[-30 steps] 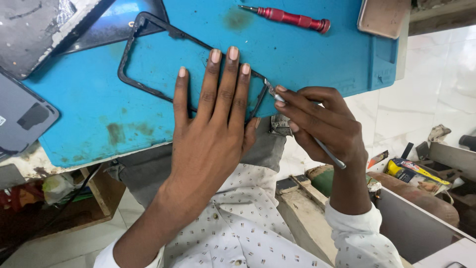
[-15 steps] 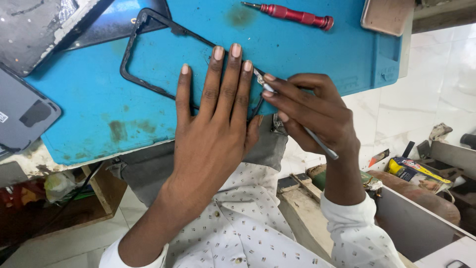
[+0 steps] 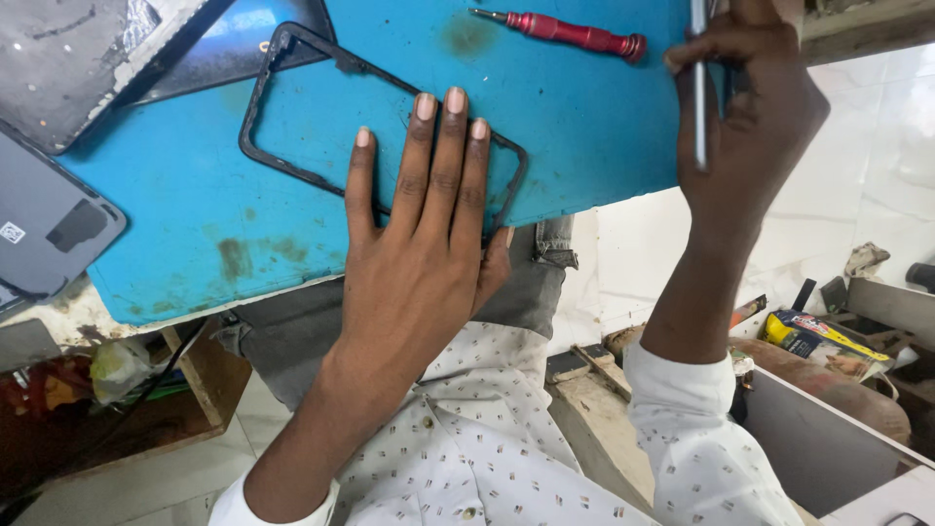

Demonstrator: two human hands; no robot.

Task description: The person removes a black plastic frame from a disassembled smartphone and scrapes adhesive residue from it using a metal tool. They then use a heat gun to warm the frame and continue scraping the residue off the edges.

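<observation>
Fingers (image 3: 443,166) of the left hand (image 3: 419,263) lie flat and spread across the near right end of a thin black rectangular plastic phone frame (image 3: 255,107), pinning it to the blue rubber work mat (image 3: 584,127) that covers the surface; that grip is released, a pressing palm rather than a clasp, with the thumb at the frame's near right corner. The frame lies slantwise on the mat, its far left corner up near a dark flat phone panel (image 3: 243,49) and its near right corner close to the mat's near edge. It looks very light and, being only a narrow open border with nothing in the middle, likely to flex and twist easily, perhaps to crack at the corners if bent. It would probably be best held by its long side rails or pressed flat as it is now, not lifted by one corner. The mat looks grippy enough to keep it from sliding. The right hand (image 3: 745,107) is raised at the far right, well apart from the frame, clenched around a slim silver metal tool (image 3: 698,88) that points downward. A red-handled precision screwdriver (image 3: 570,32) lies untouched on the far part of the mat, and a grey phone back cover (image 3: 49,229) rests at the left
</observation>
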